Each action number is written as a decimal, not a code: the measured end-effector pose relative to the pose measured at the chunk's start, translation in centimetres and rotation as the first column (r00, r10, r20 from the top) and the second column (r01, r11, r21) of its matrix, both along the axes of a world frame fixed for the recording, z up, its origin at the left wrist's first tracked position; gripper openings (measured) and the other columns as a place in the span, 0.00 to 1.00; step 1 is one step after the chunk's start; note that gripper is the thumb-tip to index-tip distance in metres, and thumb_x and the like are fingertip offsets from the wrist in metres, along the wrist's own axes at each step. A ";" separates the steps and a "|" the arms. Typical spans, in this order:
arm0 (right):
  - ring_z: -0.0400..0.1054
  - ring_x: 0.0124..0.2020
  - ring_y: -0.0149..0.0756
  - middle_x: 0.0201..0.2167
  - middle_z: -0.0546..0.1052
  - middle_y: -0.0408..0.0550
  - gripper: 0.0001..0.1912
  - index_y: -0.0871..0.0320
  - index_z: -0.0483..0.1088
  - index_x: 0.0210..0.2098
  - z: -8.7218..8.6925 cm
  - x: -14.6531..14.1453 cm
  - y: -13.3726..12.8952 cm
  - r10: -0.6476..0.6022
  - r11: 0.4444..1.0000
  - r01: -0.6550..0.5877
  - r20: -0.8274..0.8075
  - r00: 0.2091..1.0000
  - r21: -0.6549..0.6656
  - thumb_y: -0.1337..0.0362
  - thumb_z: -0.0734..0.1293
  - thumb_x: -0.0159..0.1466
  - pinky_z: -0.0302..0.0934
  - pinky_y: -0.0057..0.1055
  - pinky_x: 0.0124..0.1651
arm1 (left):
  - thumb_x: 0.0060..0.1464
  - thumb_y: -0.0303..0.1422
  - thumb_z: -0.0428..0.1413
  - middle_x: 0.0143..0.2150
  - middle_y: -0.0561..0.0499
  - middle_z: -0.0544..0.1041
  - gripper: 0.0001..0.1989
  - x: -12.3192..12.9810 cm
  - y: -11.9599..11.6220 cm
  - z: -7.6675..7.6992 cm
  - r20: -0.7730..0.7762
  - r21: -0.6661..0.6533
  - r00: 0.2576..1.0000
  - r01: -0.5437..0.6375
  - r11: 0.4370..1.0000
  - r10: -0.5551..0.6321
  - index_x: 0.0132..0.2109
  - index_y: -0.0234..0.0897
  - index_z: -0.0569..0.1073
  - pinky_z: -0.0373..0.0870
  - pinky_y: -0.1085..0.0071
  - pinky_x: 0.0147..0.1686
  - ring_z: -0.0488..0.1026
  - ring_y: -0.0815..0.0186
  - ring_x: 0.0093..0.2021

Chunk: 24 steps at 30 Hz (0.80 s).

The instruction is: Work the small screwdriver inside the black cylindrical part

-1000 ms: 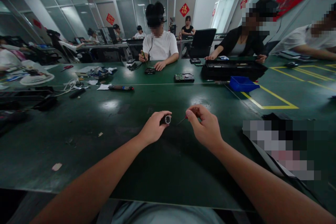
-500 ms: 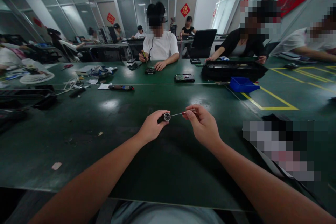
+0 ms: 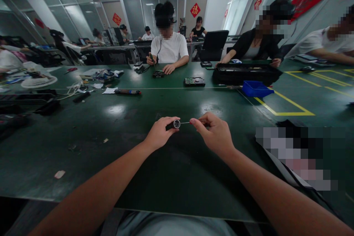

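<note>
My left hand (image 3: pixel 159 132) is closed around a small dark cylinder (image 3: pixel 176 124), pinched between thumb and fingers. The cylinder's open round end has a silvery rim and faces me. In my right hand (image 3: pixel 217 132) is a screwdriver (image 3: pixel 184 122) with a thin metal shaft and a reddish-brown handle, mostly covered by my fingers. The shaft runs almost level to the left, its tip meeting the cylinder's right side; whether it goes into the cylinder I cannot tell. Both hands are above the green table (image 3: pixel 166 177).
Beyond my hands lie a hard drive (image 3: pixel 194 81), a blue bin (image 3: pixel 256 89) and a long black casing (image 3: pixel 246 75). A pen-shaped tool (image 3: pixel 128 92) and tangled cables lie left. A blurred-out sheet (image 3: pixel 293 162) is at right. A co-worker (image 3: pixel 169 49) sits opposite.
My right thumb has stretched forward along the screwdriver handle towards the shaft. The shaft now lies more level. My left hand and the cylinder have barely shifted.
</note>
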State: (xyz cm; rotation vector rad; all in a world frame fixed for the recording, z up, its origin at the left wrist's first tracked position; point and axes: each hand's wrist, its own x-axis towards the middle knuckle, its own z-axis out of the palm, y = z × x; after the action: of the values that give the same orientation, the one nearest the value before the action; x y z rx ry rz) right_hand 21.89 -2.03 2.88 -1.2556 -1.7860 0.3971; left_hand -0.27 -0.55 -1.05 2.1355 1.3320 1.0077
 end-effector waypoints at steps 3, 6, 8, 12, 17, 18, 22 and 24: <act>0.70 0.25 0.34 0.24 0.76 0.43 0.12 0.54 0.70 0.30 -0.1 0.1 0.0 0.069 0.997 -0.069 -0.001 0.998 0.016 0.54 0.67 0.65 0.60 0.30 0.29 | 0.58 0.29 0.62 0.55 0.51 0.77 0.20 0.0 0.0 0.0 -0.004 -0.001 1.000 0.006 1.000 -0.006 0.57 0.46 0.74 0.65 0.57 0.59 0.72 0.59 0.56; 0.74 0.33 0.38 0.32 0.79 0.47 0.07 0.54 0.71 0.37 -0.1 0.1 0.1 0.134 0.990 -0.133 -0.016 0.991 0.038 0.58 0.66 0.66 0.65 0.34 0.36 | 0.58 0.29 0.62 0.55 0.50 0.77 0.20 -0.1 0.0 0.1 -0.013 -0.004 1.000 0.011 1.000 -0.011 0.57 0.46 0.74 0.65 0.57 0.59 0.72 0.58 0.57; 0.75 0.36 0.39 0.35 0.79 0.49 0.05 0.55 0.71 0.40 0.0 0.1 0.1 0.169 0.985 -0.168 -0.004 0.986 0.048 0.61 0.65 0.66 0.67 0.36 0.39 | 0.59 0.29 0.61 0.55 0.50 0.77 0.20 0.0 0.0 0.1 -0.015 -0.006 1.000 0.009 1.000 -0.009 0.58 0.46 0.74 0.65 0.56 0.59 0.71 0.58 0.57; 0.75 0.37 0.38 0.36 0.79 0.48 0.05 0.56 0.71 0.40 0.3 0.1 -0.1 0.230 0.971 -0.231 0.018 0.973 0.068 0.66 0.64 0.65 0.67 0.36 0.42 | 0.58 0.29 0.62 0.54 0.51 0.78 0.20 0.1 0.0 0.2 -0.021 -0.009 1.000 0.007 1.000 -0.007 0.57 0.45 0.75 0.65 0.57 0.59 0.72 0.59 0.56; 0.71 0.25 0.35 0.22 0.74 0.42 0.15 0.55 0.73 0.36 0.6 0.0 -0.2 0.150 0.988 -0.149 0.033 0.988 -0.041 0.57 0.58 0.71 0.59 0.32 0.30 | 0.58 0.29 0.62 0.54 0.51 0.78 0.20 0.2 -0.1 0.3 -0.026 -0.007 1.000 0.014 1.000 -0.014 0.57 0.45 0.74 0.65 0.58 0.59 0.72 0.59 0.55; 0.69 0.23 0.35 0.20 0.73 0.42 0.18 0.55 0.73 0.36 0.6 0.0 -0.2 0.127 0.991 -0.125 0.038 0.991 -0.050 0.56 0.56 0.72 0.58 0.32 0.29 | 0.58 0.29 0.62 0.53 0.51 0.78 0.20 0.2 -0.1 0.4 -0.029 -0.006 0.999 0.015 1.000 -0.015 0.57 0.45 0.74 0.65 0.58 0.59 0.73 0.59 0.55; 0.70 0.25 0.36 0.26 0.76 0.45 0.16 0.58 0.71 0.48 0.5 -0.1 -0.1 0.114 0.993 -0.113 0.050 0.992 -0.026 0.58 0.57 0.72 0.58 0.32 0.30 | 0.58 0.30 0.63 0.53 0.51 0.78 0.20 0.1 -0.1 0.3 -0.037 -0.006 0.999 0.022 1.000 -0.022 0.57 0.45 0.74 0.66 0.58 0.58 0.73 0.59 0.55; 0.70 0.27 0.36 0.29 0.77 0.47 0.15 0.59 0.68 0.52 0.5 -0.1 -0.1 0.136 0.991 -0.135 0.055 0.989 -0.019 0.62 0.57 0.70 0.58 0.32 0.31 | 0.58 0.30 0.62 0.54 0.51 0.78 0.20 0.1 -0.1 0.3 -0.029 -0.004 0.999 0.017 1.000 -0.017 0.57 0.46 0.74 0.66 0.58 0.58 0.73 0.59 0.55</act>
State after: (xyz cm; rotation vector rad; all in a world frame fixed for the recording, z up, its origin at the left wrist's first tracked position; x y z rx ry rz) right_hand 21.84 -2.08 3.34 -1.1692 -1.9258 0.4565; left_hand -0.17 -0.66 -0.78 2.1632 1.3255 0.9702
